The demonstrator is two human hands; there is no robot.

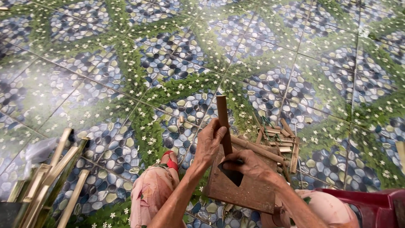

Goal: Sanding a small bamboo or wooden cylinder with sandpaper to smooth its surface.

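While I watch, pebble-and-flower floor tiles [105, 63] lie below. My left hand [209, 143] grips a bamboo stick [223, 118]; my right hand [249, 164] clasps a dark blade [232, 174] over a wooden block [240, 190].

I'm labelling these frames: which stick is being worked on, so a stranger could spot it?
On the brown wooden block, the left hand holds one bamboo stick upright. Unlike the cut pieces lying flat behind, it stands on end.

Bare forearms, no sleeves — the left hand [209, 145] and right hand [249, 165] carry no rings or watch that can be seen. Pale pink patterned trousers [149, 194] cover both legs — a red sandal strap [171, 162] crosses one foot
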